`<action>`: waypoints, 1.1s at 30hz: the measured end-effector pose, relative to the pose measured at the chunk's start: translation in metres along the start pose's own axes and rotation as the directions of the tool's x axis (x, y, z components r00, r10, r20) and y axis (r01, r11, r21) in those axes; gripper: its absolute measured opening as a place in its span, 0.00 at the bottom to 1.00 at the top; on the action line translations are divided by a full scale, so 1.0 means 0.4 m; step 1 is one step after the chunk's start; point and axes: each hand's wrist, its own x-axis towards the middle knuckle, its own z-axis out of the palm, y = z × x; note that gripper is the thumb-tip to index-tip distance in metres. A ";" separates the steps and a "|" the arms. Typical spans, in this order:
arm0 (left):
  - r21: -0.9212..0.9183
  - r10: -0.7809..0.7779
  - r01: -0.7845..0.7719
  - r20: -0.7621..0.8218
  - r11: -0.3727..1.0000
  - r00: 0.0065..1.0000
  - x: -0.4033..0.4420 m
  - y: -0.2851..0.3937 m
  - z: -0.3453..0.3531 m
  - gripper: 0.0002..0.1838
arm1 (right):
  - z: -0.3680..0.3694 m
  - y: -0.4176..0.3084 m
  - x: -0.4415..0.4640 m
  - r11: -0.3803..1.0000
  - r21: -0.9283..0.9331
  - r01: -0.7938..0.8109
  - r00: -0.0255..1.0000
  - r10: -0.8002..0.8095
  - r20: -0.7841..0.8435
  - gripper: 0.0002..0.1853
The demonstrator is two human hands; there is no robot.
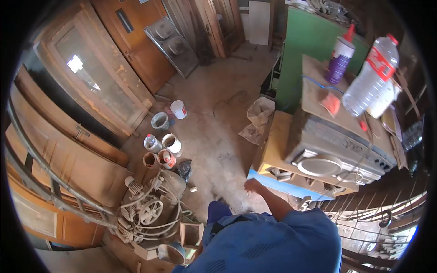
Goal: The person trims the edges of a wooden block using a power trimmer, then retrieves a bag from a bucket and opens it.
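Right hand (251,185) curled, can't tell if gripping; blue panel (296,188) just beside, long axis running rightward.

A yellowish wooden cabinet (274,143) is seen standing upright, its surface worn and dusty. Its front is left open, and loose items (280,174) are held in the gaps there. A bright blue panel (291,187) is set along that front, its near end just beside the right hand (255,186); whether it is touched cannot be told.
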 end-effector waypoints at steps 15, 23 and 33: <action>0.414 0.425 -0.376 -0.030 0.829 0.905 0.785 1.309 -0.392 0.17 | -0.300 0.500 0.467 0.575 0.494 -0.653 0.744 0.608 0.276 0.08; -0.198 0.610 -0.586 0.089 0.786 0.787 0.990 2.188 -0.195 0.14 | -0.290 0.784 0.525 -0.471 0.608 -0.639 0.332 0.544 0.771 0.03; 0.334 -0.078 0.025 0.145 0.942 0.986 1.193 2.256 0.011 0.17 | -1.023 1.636 1.101 0.891 0.260 -0.372 0.717 0.454 -0.530 0.11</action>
